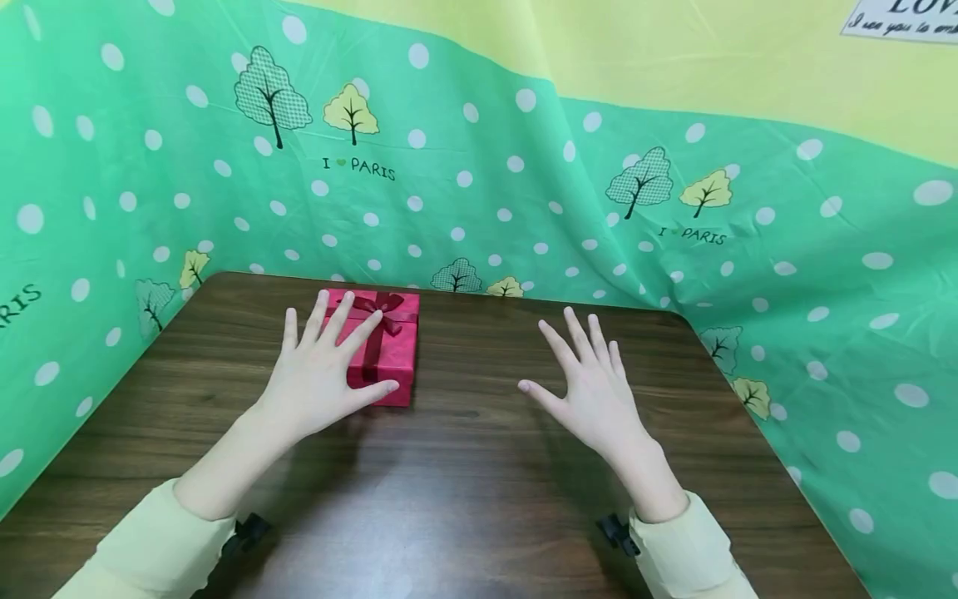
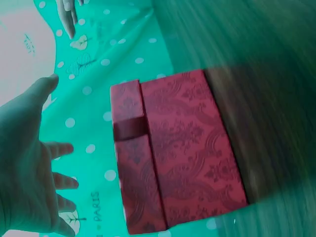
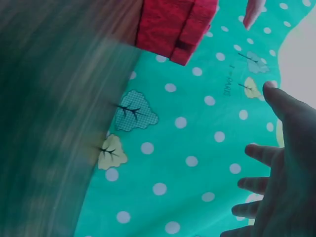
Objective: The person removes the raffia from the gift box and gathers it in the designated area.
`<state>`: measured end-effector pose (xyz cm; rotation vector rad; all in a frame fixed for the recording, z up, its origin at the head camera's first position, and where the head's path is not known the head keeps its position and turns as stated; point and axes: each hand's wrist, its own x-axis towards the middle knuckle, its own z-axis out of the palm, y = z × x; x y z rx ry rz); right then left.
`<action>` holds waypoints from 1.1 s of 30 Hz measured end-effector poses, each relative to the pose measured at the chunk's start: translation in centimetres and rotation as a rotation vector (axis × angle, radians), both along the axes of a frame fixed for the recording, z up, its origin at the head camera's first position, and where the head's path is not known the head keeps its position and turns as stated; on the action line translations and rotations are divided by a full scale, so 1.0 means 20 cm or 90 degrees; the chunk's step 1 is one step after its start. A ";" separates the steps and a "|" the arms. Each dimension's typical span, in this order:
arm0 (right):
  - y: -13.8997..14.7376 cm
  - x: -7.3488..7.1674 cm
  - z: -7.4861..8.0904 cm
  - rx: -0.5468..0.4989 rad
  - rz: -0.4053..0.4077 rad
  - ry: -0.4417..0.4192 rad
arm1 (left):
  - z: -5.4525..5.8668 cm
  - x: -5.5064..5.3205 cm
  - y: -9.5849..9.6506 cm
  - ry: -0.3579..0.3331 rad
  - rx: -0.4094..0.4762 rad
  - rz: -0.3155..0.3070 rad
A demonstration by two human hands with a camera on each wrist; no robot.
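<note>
A red patterned gift box [image 1: 400,358] with a dark red ribbon and bow [image 1: 385,314] stands on the brown wooden table near its back edge, left of the middle. In the left wrist view the box [image 2: 192,143] shows its side and its ribboned lid, closed. My left hand [image 1: 314,378], fingers spread, hovers in front of the box and hides its left part; a gap shows between hand and box in the left wrist view. Also spread and holding nothing, my right hand [image 1: 599,399] is above the table to the right, apart from the box.
The dark wooden table [image 1: 464,499] ends at a green dotted cloth [image 1: 479,200] printed with trees, which hangs behind and at both sides. Small black devices [image 1: 245,534] sit at both wrists. A yellow cloth band [image 1: 674,66] runs along the top.
</note>
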<state>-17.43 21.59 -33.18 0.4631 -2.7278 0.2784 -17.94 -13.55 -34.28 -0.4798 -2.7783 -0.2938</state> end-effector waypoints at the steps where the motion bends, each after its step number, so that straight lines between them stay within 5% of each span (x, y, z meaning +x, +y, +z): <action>1: -0.01 0.00 0.01 -0.004 0.001 -0.001 | 0.00 0.00 -0.01 0.000 0.000 0.000; 18: -0.18 -0.06 0.07 -0.109 0.072 -0.022 | -0.02 -0.02 -0.25 0.008 0.048 0.018; 33: -0.41 -0.13 0.03 -0.184 0.132 -0.109 | -0.10 -0.09 -0.39 -0.020 0.122 -0.007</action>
